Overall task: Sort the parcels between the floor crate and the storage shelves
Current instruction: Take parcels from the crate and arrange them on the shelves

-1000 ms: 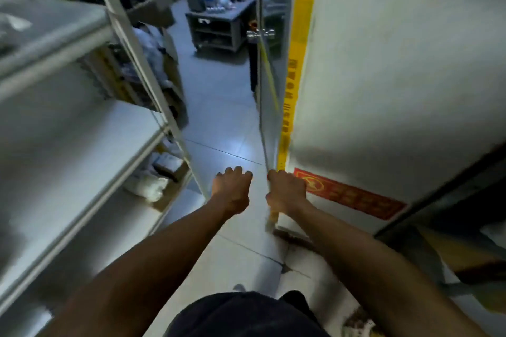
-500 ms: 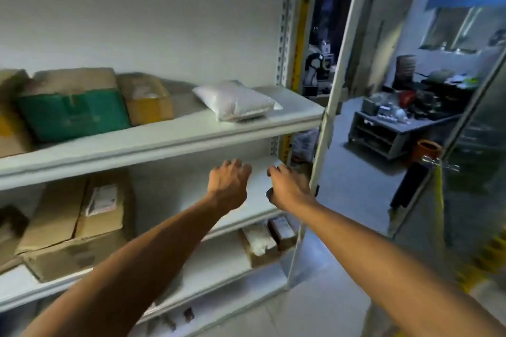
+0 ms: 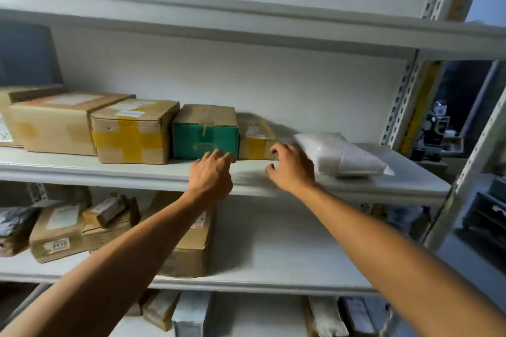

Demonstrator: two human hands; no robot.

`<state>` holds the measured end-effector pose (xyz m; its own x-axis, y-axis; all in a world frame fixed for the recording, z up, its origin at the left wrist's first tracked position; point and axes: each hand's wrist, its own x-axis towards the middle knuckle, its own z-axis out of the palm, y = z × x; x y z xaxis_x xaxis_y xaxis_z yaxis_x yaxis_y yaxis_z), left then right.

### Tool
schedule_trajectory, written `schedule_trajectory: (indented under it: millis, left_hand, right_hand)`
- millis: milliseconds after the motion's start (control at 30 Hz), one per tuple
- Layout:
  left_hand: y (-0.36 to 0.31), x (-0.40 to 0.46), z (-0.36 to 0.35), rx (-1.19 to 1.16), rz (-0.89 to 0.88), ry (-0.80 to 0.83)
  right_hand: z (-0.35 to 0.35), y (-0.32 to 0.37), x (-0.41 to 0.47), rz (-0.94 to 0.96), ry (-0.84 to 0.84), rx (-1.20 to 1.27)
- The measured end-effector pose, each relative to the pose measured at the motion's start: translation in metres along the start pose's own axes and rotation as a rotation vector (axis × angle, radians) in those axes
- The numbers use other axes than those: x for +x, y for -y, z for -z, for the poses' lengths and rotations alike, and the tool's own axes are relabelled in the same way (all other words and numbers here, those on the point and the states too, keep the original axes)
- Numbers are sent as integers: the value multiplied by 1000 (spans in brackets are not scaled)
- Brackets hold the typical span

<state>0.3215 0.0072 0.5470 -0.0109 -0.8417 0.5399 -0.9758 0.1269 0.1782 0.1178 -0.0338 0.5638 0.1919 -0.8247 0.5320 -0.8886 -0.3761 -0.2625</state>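
While both empty hands, left hand (image 3: 210,176) and right hand (image 3: 293,168), reach with fingers loosely spread, I judge the small tan cardboard parcel (image 3: 254,135) needs gripping next.

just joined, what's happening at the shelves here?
A person is reaching both arms toward the middle shelf of a white storage rack. The left hand and right hand hover empty, fingers loosely spread, in front of a small tan box that sits between a green-fronted box and a white padded bag. Nothing is gripped yet. More parcels sit on the shelves below.
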Motion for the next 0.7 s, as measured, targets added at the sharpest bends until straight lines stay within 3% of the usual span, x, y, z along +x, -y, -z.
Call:
schedule_trajectory:
  millis: [267,467,700]
  left_hand:
    - [5,40,-16,-408,169,68]
    - [8,55,-37,-515,227,110]
    - [4,54,-48,-498,240,98]
  right_hand:
    - [-39,7,55,-309,44,291]
    - [-47,-5,79,-278,271,238]
    - [-53,-3,69,-239,188,187]
